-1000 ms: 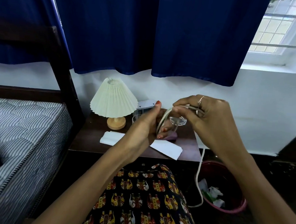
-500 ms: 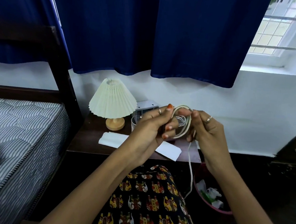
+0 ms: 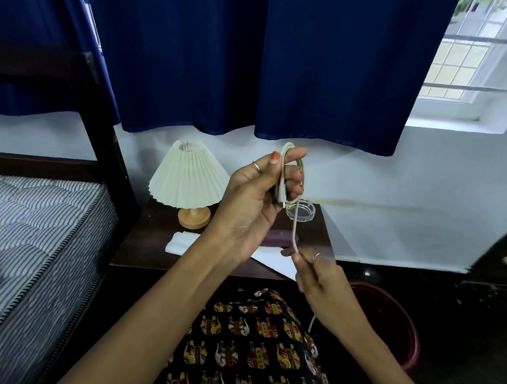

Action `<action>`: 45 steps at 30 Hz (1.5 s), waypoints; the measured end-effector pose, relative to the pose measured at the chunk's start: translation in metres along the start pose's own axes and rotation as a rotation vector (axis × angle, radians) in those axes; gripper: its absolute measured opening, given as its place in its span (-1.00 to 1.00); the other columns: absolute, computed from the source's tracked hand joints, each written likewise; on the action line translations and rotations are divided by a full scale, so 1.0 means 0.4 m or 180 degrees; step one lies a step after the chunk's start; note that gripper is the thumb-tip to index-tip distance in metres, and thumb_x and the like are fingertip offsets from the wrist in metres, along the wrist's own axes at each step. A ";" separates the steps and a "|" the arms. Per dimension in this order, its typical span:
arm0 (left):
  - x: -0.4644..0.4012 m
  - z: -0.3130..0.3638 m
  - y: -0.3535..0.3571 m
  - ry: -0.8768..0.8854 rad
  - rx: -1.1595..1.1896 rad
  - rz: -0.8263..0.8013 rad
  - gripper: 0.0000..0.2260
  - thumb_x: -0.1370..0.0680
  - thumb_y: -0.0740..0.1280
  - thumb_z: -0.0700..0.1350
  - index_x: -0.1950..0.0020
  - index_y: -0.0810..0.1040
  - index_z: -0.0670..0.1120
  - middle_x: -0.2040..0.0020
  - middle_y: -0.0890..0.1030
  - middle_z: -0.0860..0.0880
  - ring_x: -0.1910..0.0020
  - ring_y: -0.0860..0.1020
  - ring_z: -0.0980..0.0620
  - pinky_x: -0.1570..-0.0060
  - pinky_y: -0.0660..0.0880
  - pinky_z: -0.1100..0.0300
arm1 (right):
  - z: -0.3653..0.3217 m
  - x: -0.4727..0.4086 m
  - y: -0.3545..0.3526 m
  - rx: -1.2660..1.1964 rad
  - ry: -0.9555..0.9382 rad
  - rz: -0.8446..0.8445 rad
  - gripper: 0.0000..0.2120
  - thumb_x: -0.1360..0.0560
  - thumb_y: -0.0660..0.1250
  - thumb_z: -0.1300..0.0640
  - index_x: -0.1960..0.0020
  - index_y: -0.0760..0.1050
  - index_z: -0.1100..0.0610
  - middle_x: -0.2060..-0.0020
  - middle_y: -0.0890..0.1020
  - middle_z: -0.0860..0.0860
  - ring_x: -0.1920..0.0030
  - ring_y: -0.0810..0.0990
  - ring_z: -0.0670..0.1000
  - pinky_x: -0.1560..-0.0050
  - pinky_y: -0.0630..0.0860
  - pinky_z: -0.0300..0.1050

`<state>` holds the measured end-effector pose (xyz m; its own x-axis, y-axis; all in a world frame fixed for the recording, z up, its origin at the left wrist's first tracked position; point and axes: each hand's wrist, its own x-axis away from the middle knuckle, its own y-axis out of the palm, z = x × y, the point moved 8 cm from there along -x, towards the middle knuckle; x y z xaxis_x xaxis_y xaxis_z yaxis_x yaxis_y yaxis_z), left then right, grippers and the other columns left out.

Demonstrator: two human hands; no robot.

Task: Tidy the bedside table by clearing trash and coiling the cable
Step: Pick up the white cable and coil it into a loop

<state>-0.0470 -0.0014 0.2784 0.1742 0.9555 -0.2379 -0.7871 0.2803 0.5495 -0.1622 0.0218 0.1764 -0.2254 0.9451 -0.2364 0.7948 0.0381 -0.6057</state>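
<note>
Above the bedside table (image 3: 154, 241), left-hand fingers (image 3: 294, 177) hold the looped cable (image 3: 295, 223); right-hand fingers (image 3: 296, 259) pinch it.

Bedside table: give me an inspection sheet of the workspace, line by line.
Surface: dark wooden bedside table, mostly occupied.
Job's things: white cable, partly looped around left fingers, loose end trailing down; red bin on the floor.
Clutter: white paper, clear glass dish, pleated lamp.
Grips: left hand holds the loops; right hand pinches the cable's straight run.
Cables: only that one.
Surroundings: striped mattress, blue curtain, window.
</note>
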 end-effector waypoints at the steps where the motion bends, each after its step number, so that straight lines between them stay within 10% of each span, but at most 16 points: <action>1: -0.002 0.000 -0.007 0.0026 -0.0075 0.0045 -0.74 -0.64 0.10 -0.15 -0.09 0.56 -0.17 0.33 0.60 0.04 0.33 0.55 0.12 0.13 0.46 0.28 | -0.015 0.005 -0.002 0.0339 -0.0127 -0.0061 -0.73 -0.61 0.10 0.03 -0.06 0.52 0.11 0.45 0.43 -0.10 0.44 0.42 -0.13 0.37 0.34 -0.19; 7: -0.009 -0.016 -0.031 0.0063 -0.0425 0.0155 -0.76 -0.65 0.09 -0.16 -0.10 0.55 -0.16 0.11 0.70 -0.02 0.06 0.66 0.05 -0.12 0.49 0.18 | -0.129 0.034 -0.015 0.1716 -0.0457 -0.0652 -0.72 -0.63 0.03 0.01 -0.25 0.36 0.08 -0.03 0.59 0.08 0.01 0.57 0.17 0.13 0.44 -0.03; 18: 0.010 -0.042 -0.015 0.0138 -0.1578 -0.0203 -0.80 -0.60 0.21 -0.20 -0.18 0.54 -0.18 0.11 0.68 -0.06 0.15 0.64 0.10 0.23 0.54 0.31 | -0.278 -0.022 -0.145 0.2062 -0.0997 -0.0123 -0.67 -0.55 0.09 -0.14 -0.06 0.54 0.01 0.06 0.64 0.01 0.07 0.60 0.13 0.12 0.51 0.00; 31: 0.059 -0.087 -0.024 -0.0242 -0.1788 -0.0487 -0.61 -0.64 0.08 0.02 0.36 0.40 -0.05 0.46 0.36 -0.02 0.43 0.29 0.06 0.34 0.28 0.27 | -0.295 -0.089 -0.195 0.0887 -0.1057 -0.0125 -0.79 -0.31 0.52 0.02 0.17 0.55 0.07 0.47 0.53 -0.06 0.34 0.51 -0.12 0.34 0.35 -0.34; 40: 0.071 -0.073 -0.006 -0.0241 -0.1379 -0.0462 -0.70 -0.54 0.15 0.07 0.15 0.66 0.04 0.41 0.24 -0.01 0.44 0.24 0.11 0.37 0.21 0.27 | -0.207 -0.118 -0.214 -0.0734 -0.0667 0.0000 -0.94 -0.44 0.40 0.17 0.19 0.58 0.15 0.41 0.57 0.13 0.48 0.36 -0.01 0.43 0.29 -0.21; 45: 0.059 -0.088 0.017 -0.0539 -0.0449 -0.0455 -0.50 -0.52 0.16 0.06 -0.15 0.50 -0.37 0.42 0.25 0.01 0.47 0.23 0.16 0.39 0.22 0.34 | -0.116 -0.101 -0.200 -0.1862 -0.0208 0.0578 -0.83 -0.42 0.34 0.01 0.19 0.57 0.12 0.42 0.47 0.10 0.50 0.34 -0.05 0.48 0.35 -0.23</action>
<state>-0.0691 0.0197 0.2486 0.3767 0.9122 -0.1612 -0.8201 0.4093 0.3999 -0.1906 -0.0045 0.2697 -0.0769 0.9321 -0.3539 0.9970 0.0676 -0.0387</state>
